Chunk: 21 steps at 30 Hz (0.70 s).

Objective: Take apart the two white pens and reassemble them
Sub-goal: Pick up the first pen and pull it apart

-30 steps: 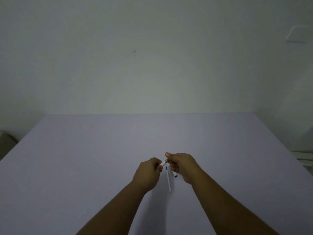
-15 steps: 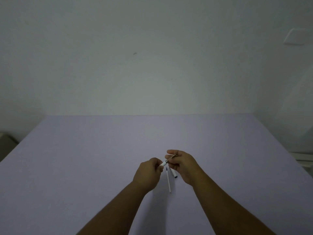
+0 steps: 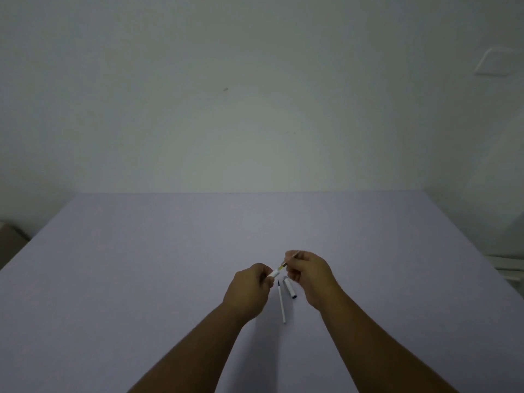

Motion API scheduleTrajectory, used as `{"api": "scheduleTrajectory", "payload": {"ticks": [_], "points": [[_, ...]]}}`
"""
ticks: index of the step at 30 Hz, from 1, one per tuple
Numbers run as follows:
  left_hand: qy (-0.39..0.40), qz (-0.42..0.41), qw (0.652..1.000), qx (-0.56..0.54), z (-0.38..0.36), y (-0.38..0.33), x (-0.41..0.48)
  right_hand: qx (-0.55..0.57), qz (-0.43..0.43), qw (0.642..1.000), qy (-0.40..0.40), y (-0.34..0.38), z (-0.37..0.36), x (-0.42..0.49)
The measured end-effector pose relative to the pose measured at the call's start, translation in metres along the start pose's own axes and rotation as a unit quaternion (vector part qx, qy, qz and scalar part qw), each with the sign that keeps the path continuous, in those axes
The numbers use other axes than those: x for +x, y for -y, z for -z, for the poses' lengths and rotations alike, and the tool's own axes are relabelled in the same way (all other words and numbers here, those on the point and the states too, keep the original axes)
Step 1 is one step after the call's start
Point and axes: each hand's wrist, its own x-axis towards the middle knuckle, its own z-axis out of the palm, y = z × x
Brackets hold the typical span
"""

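My left hand (image 3: 249,290) is closed around a white pen barrel (image 3: 274,273), whose open end pokes out toward the right. My right hand (image 3: 309,275) pinches the thin refill (image 3: 286,262), which sticks partly out of that barrel and slants up to the right. Below the hands, a thin white pen part (image 3: 281,303) with a dark tip lies on the table. Beside it on the right lies a shorter white pen cap (image 3: 290,288) with a dark end.
The lilac table (image 3: 141,265) runs back to a pale wall. A grey object (image 3: 11,236) stands beyond the left edge, and a white rail (image 3: 507,265) lies past the right edge. A white wall plate (image 3: 496,61) is at the upper right.
My right hand has moved up and right, drawing the refill further out of the barrel held in my left hand. The two parts on the table have not moved.
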Motion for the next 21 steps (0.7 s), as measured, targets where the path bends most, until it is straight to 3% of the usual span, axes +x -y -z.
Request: {"api": "scheduleTrajectory", "payload": {"ticks": [2, 7, 10, 15, 18, 21], "points": [[0.003, 0.001, 1.0, -0.018, 0.0, 0.002, 0.001, 0.04, 0.01, 0.999, -0.008, 0.005, 0.003, 0.004], [0.031, -0.01, 0.998, -0.061, -0.004, 0.002, 0.005, -0.01, 0.029, 1.0, 0.002, 0.008, 0.002, 0.009], [0.041, 0.008, 0.995, -0.087, -0.007, 0.005, 0.009, -0.012, 0.038, 0.998, -0.049, 0.009, 0.0, 0.02], [0.05, 0.056, 0.989, -0.127, -0.012, 0.024, 0.017, 0.089, 0.073, 0.983, -0.142, 0.015, 0.018, 0.048], [0.05, 0.081, 0.986, -0.14, -0.02, 0.035, 0.026, -0.097, 0.028, 0.984, -0.145, -0.006, 0.035, 0.066], [0.055, 0.096, 0.983, -0.15, -0.03, 0.043, 0.033, -0.355, -0.01, 0.93, -0.098, -0.039, 0.042, 0.074]]}}
